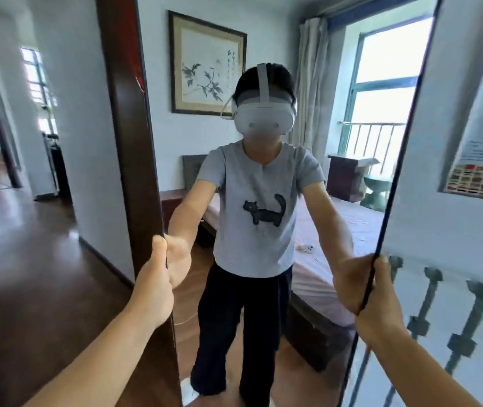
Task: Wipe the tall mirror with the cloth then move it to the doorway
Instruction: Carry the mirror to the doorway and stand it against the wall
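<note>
Two bare forearms reach in from the bottom corners, and both hands are locked onto the tall mirror [278, 69]. The left hand [153, 282] is clenched round the mirror's left edge, thumb up against the rim, fingers wrapped behind. The right hand [376, 298] grips the thin dark right edge, fingers curled over the front of it. One mirror, held upright with a slight lean, filling the middle of the view, hard against the dark wooden door frame [122, 113] on its left.

In the glass: one person in a grey T-shirt with a cat print and dark trousers, wearing a white headset, arms out to the two edges. Behind that reflection, one bed with a pink sheet, one small white controller lying on it, one framed ink painting of flowers, one curtained window with railings, one green stool.

Past the mirror's left side, a glossy wooden floor [28, 245] runs away down a blurred hallway. To the right, one poster [481, 171] on the pale wall.
</note>
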`<move>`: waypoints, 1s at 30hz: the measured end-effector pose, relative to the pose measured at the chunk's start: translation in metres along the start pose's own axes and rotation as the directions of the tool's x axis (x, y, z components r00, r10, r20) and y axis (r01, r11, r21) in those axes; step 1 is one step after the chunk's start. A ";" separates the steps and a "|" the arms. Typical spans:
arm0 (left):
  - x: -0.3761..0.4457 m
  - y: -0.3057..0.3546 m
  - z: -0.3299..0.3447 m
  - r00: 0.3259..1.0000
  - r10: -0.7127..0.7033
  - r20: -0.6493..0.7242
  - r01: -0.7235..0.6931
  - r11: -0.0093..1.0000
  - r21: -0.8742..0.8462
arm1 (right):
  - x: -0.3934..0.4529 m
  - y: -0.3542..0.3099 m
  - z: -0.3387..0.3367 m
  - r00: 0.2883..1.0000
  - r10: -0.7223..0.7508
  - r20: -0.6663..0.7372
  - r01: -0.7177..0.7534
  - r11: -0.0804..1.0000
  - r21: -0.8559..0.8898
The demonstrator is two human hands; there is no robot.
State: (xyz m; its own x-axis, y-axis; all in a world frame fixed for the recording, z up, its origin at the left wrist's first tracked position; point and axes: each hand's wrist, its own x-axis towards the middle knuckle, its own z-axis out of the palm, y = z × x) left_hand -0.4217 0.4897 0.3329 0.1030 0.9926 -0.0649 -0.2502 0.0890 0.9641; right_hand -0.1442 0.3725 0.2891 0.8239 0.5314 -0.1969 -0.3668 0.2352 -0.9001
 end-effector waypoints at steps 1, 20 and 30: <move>0.004 0.004 -0.020 0.998 0.042 -0.036 -0.040 0.997 0.059 | -0.007 0.008 0.018 0.999 0.006 0.054 -0.003 0.999 -0.053; 0.007 0.125 -0.410 0.766 0.341 -0.545 -0.226 0.937 0.268 | -0.212 0.219 0.371 0.760 0.218 0.612 -0.212 0.974 -0.084; 0.038 0.151 -0.583 0.500 0.237 -0.833 -0.261 0.958 0.116 | -0.308 0.313 0.532 0.499 0.326 0.803 -0.272 0.939 -0.212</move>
State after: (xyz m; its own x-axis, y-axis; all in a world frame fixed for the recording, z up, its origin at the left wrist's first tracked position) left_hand -1.0169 0.5895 0.3257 -0.8097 0.5865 -0.0180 -0.1547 -0.1839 0.9707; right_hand -0.7430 0.7149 0.2744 -0.0548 0.9953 -0.0796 -0.4765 -0.0961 -0.8739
